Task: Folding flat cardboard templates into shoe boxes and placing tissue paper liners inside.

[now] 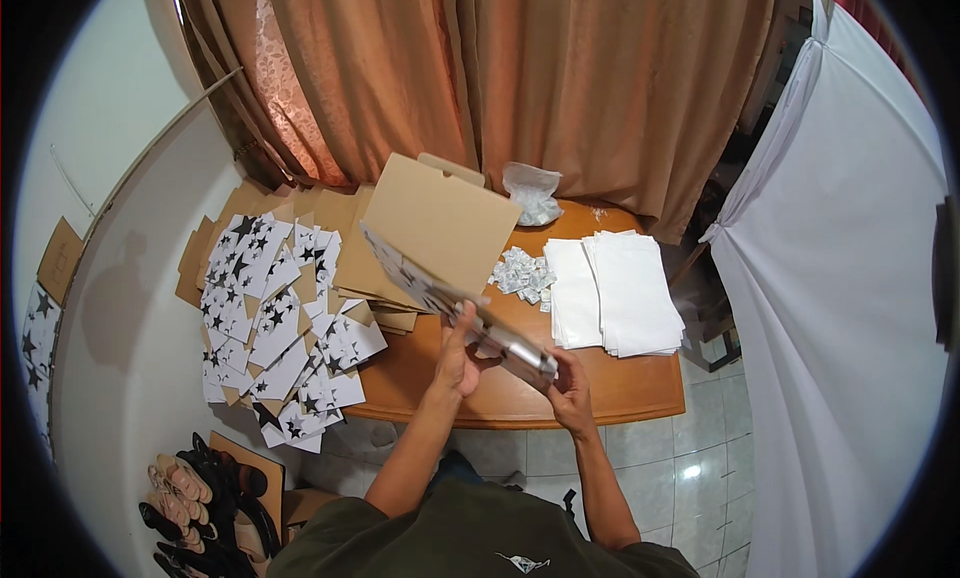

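Holding the cardboard box (445,218) up over the middle of the table, I have both hands engaged: my left hand (458,363) grips its near, starred wall, thumb in sight and some fingers hidden, while my right hand (572,390) clasps the right end of that edge. I judge the two-point hold steadies the thin walls against bending. The raised panel shows a plain, matte brown inside; the outside is white with black stars, and the near edge catches a glossy shine.

Around the table (645,388), things sit sorted by kind, probably so each can be reached easily. On its left lies a loose, overlapping pile of star-printed card pieces (280,323), flat and stiff, some jutting past the near edge. At its middle is a heap of small silvery packets (522,275), crinkled and shiny, with a clear plastic bag (535,193) of similar ones by the far edge. On its right rest two stacks of white sheets (630,298), smooth and rectangular.

Beyond the table hang pleated brown curtains (600,88); right of it drapes a soft white cloth (820,238).
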`<state>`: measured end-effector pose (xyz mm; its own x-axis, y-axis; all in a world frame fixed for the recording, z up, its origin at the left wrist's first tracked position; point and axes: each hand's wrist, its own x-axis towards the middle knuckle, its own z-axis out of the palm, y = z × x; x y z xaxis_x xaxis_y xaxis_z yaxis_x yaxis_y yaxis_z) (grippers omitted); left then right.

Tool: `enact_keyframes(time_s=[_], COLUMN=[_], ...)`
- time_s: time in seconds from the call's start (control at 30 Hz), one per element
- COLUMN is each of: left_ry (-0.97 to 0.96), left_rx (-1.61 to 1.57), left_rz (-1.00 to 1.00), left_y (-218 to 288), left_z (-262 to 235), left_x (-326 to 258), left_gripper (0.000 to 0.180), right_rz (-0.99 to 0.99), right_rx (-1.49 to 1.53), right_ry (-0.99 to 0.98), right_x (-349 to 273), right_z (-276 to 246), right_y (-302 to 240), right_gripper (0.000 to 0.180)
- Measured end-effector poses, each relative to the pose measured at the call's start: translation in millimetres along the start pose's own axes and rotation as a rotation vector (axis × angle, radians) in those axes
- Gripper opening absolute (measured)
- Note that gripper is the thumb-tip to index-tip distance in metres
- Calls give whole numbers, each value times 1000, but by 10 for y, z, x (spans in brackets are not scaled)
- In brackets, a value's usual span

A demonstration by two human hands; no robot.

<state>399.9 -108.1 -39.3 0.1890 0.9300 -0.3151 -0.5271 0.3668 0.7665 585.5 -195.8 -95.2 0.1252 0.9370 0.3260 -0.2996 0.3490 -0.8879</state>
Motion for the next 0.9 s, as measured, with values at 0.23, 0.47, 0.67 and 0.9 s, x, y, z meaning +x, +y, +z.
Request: enact_keyframes(time_s=[0.23,0.47,0.67,0.9], left_ry=[-187,-158,-118,-41], left_rx=[-102,180,140,185], left_rz=[54,108,57,20], left_y=[-327,-98,283,681], left_z=[-181,-355,-1090,-1695], left_x=[271,210,657,1222], left_gripper=[87,117,117,122], right_rz=[118,385,378,436], right_rx=[-53,-270,-206,-209], right_ry=[-495,-295,-208,-27], right_x=[-57,366,750,1206], right_z=[-282,314,781,1238], right_y=[-209,82,662,1192], right_gripper=[64,85,51,36])
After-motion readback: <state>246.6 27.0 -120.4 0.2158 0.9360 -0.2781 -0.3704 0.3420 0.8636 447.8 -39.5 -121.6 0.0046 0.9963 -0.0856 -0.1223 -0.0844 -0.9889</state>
